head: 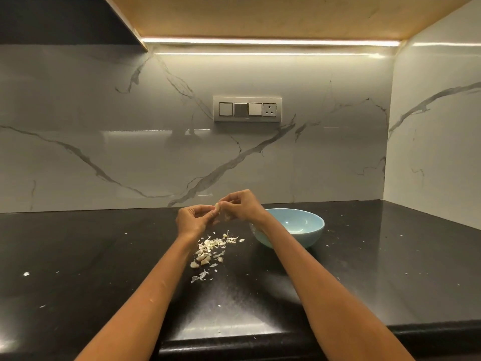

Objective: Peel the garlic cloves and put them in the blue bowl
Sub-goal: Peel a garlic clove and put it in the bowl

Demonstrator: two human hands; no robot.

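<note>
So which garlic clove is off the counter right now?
The garlic clove pinched between the left hand and right hand; the rest lie among the peels.

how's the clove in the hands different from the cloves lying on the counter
The held clove is up in the air, pinched by the left hand and right hand; the counter cloves lie loose on the black counter among peel scraps. It is one clove; those are several. All look pale cream.
</note>
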